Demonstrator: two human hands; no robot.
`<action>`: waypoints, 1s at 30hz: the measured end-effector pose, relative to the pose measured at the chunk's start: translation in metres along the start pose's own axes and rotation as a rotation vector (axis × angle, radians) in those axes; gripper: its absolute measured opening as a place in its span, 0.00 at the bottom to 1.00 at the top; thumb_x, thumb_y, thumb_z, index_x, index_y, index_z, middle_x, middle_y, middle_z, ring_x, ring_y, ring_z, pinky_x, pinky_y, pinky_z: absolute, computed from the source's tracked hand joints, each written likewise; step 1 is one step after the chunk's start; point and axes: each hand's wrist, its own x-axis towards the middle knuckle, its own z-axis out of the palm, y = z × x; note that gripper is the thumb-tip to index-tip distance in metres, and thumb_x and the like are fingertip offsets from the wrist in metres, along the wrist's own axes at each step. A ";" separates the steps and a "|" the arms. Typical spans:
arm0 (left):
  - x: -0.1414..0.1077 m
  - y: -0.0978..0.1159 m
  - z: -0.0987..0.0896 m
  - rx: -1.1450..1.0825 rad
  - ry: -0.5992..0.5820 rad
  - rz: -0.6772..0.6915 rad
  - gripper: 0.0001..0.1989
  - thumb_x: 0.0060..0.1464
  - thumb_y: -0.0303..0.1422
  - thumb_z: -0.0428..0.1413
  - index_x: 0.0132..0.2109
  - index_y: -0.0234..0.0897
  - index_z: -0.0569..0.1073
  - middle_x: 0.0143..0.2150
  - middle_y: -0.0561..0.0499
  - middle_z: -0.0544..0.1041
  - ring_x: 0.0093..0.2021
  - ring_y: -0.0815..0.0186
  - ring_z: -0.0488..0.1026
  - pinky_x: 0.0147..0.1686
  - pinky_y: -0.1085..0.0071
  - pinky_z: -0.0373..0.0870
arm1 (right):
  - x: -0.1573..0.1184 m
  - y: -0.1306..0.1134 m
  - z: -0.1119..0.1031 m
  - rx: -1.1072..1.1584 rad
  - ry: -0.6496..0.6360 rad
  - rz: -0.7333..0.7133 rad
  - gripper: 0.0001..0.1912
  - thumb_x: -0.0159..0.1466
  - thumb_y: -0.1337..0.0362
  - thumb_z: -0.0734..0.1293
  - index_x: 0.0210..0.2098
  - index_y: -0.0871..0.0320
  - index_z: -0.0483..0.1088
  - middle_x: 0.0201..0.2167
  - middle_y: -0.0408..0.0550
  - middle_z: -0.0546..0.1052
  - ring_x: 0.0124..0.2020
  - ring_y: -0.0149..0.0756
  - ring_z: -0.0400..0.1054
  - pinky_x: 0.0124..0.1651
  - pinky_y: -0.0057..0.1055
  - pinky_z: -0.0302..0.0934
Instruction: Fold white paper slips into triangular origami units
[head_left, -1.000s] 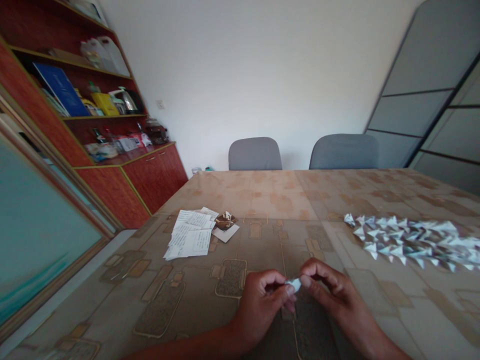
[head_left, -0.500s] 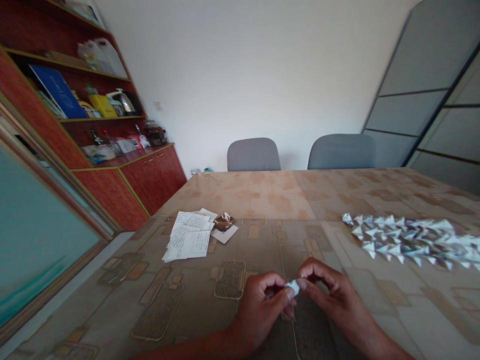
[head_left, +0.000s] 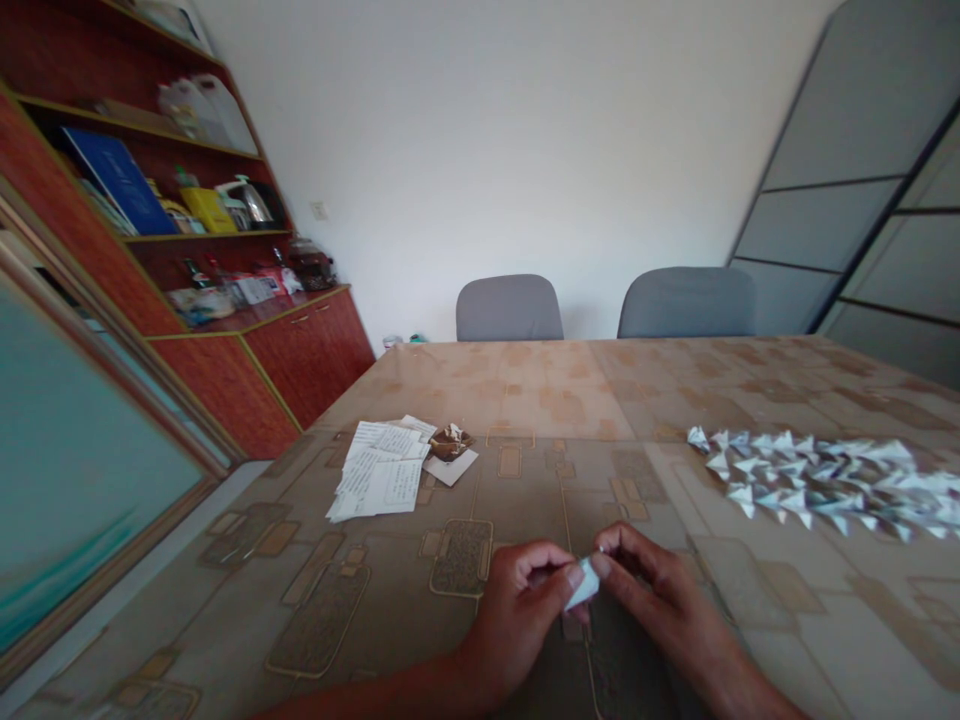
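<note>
A small folded piece of paper, pale and angular, is held between my two hands above the near part of the table. My left hand pinches its left side with thumb and forefinger. The fingers of my right hand are closed at its upper right corner, thumb against forefinger. Both hands partly cover the paper. Beyond my left hand lies a pile of printed paper slips. To the right, several folded paper triangles stand in rows.
A patterned cloth covers the table. Next to the slips are a brown crumpled scrap and a blank white slip. Two grey chairs stand at the far edge. A red-brown cabinet with filled shelves is at the left.
The folded paper has turned between my fingers and shows a larger, flatter face pointing down. My hands have barely shifted.
</note>
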 end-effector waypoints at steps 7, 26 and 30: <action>0.001 -0.001 -0.001 -0.059 -0.013 -0.026 0.18 0.54 0.44 0.57 0.28 0.31 0.72 0.22 0.51 0.73 0.24 0.67 0.72 0.28 0.73 0.66 | 0.001 -0.007 0.001 0.124 -0.114 0.030 0.18 0.64 0.51 0.64 0.26 0.57 0.69 0.24 0.44 0.75 0.28 0.36 0.70 0.35 0.29 0.62; 0.001 -0.007 -0.001 -0.016 -0.063 -0.029 0.16 0.51 0.42 0.60 0.26 0.32 0.72 0.22 0.51 0.73 0.21 0.70 0.71 0.25 0.75 0.67 | 0.003 0.000 0.000 0.258 -0.085 0.084 0.18 0.60 0.48 0.67 0.27 0.57 0.68 0.23 0.41 0.72 0.27 0.34 0.66 0.33 0.29 0.61; 0.002 -0.008 -0.003 0.025 -0.071 -0.005 0.17 0.52 0.42 0.59 0.26 0.32 0.72 0.21 0.51 0.73 0.21 0.69 0.71 0.26 0.74 0.67 | 0.002 -0.002 -0.003 0.162 -0.036 0.054 0.20 0.61 0.47 0.65 0.24 0.57 0.67 0.21 0.40 0.69 0.26 0.33 0.64 0.31 0.28 0.59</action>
